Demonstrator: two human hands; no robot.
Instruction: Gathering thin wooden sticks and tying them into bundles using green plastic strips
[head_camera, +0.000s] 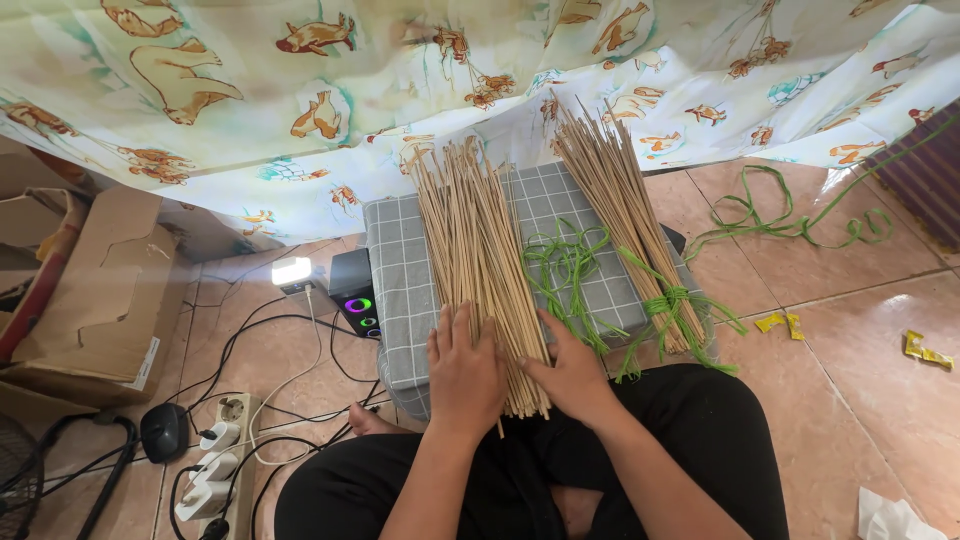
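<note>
A loose pile of thin bamboo sticks (475, 240) lies fanned on a grey checked cushion (400, 290). My left hand (463, 372) rests flat on the near ends of the sticks, fingers spread. My right hand (575, 372) presses against the pile's right edge, palm inward. To the right lies a second bundle of sticks (620, 215), tied near its lower end with green plastic strap (672, 302). Loose green strap (568, 270) curls between the two piles.
A patterned cloth (400, 90) hangs behind the cushion. Left of it are a small black speaker (355, 292), a lit lamp (291, 271), a power strip with plugs (222, 465), cables and cardboard boxes (95, 290). More green strap (790, 222) and scraps lie on the tiled floor (860, 360).
</note>
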